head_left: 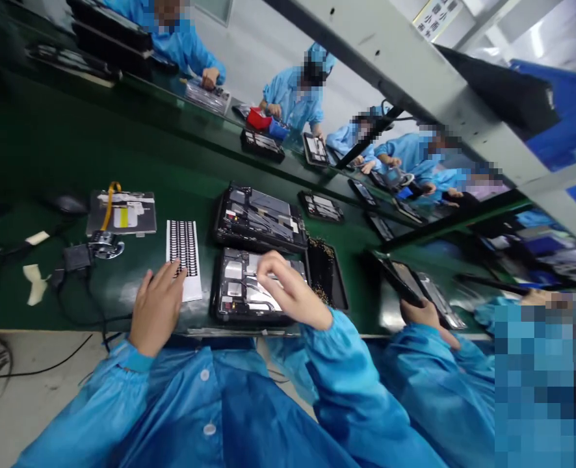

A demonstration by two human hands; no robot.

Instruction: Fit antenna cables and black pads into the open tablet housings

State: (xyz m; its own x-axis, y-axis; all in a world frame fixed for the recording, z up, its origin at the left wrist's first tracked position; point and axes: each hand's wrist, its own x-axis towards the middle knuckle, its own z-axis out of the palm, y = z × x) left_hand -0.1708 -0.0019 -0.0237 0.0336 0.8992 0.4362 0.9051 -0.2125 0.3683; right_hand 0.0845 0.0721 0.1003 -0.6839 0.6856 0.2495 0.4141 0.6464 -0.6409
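My left hand [157, 309] lies flat with its fingers stretched out, the fingertips on the lower left part of a white sheet [193, 289] with rows of small black stickers. Over the near black tray [217, 305] my right hand [288, 289] is curled, thumb and index finger drawn together. Whatever may be between those fingertips is too small or hidden to make out. Inside that tray are silver and black electronic parts [234, 272], partly covered by the hand. Directly behind it stands a second black tray [217, 224] with similar parts.
Right of the trays sits a dark box [340, 279] with many small gold-coloured bits. A tape dispenser [105, 246], a flat panel with an orange ribbon [146, 211], and a black adapter [77, 258] with cables lie left. A co-worker's hand [422, 313] holds a device close on the right.
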